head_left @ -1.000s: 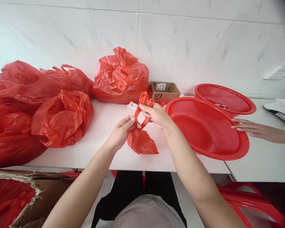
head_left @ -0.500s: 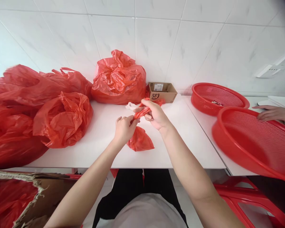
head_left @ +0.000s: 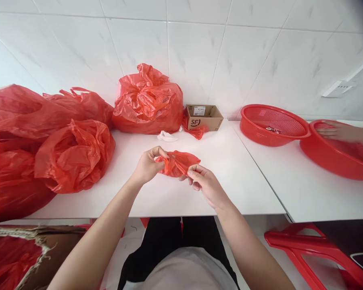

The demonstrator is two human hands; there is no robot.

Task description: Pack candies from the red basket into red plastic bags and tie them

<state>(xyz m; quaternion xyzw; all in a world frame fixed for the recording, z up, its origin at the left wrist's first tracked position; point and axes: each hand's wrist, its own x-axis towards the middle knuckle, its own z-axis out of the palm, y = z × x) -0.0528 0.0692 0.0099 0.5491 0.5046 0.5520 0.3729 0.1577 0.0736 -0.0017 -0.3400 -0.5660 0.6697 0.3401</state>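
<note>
A small red plastic bag (head_left: 181, 161) lies on the white table (head_left: 181, 201) between my hands, its contents hidden. My left hand (head_left: 149, 164) pinches the bag's left part between thumb and index finger. On the other side, my right hand (head_left: 206, 183) grips the lower right edge with thumb and fingertips. Just behind the bag is a crumpled whitish piece (head_left: 167, 136), of a material I cannot make out. Farther back, another small red bag (head_left: 196, 132) rests against a cardboard box (head_left: 205, 117) marked SF.
Large red plastic bags (head_left: 148, 100) crowd the back and left. Two red baskets (head_left: 260, 135) stand at right, where another person's hand (head_left: 340, 131) reaches over one. A torn carton (head_left: 57, 249) is below left, a red stool (head_left: 302, 243) below right.
My hands have moved apart from the twisted top and now hold the bag at two sides, lower down. At right, the nearer basket was moved back by the other person.
</note>
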